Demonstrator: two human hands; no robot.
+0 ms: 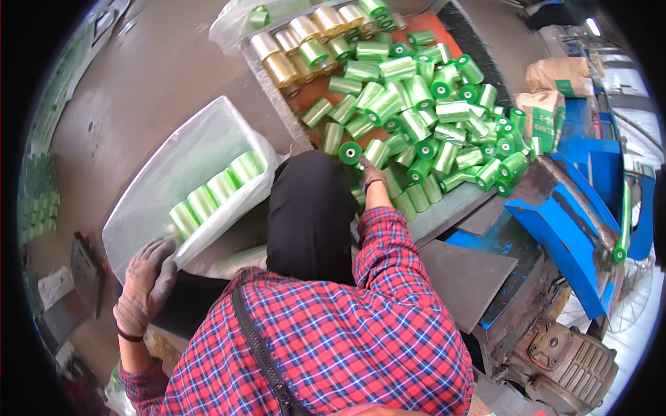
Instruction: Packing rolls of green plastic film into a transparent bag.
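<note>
1. At the far left rim, I have a greenish stack (39,197), too blurred to name.
2. The left hand (144,284), gloved, is raised with its fingers close together, beside the lower edge of a clear bag (184,135); I can't tell whether it pinches the film.
3. Through the plastic I count four green rolls (202,201) in a slanting row.
4. A dark-trousered knee (309,222) blocks my view between bag and tray.
5. The right hand (374,175), also gloved, reaches forward at the tray's near edge, by an end-up green roll (350,153); its fingers are partly hidden, so I can't tell if it grips.
6. The tray (283,111) bears at least six gold rolls (305,29) and heaped green rolls (415,125), overlapping too much to count.
7. Farther right, I see two paper sacks (542,114).
</note>
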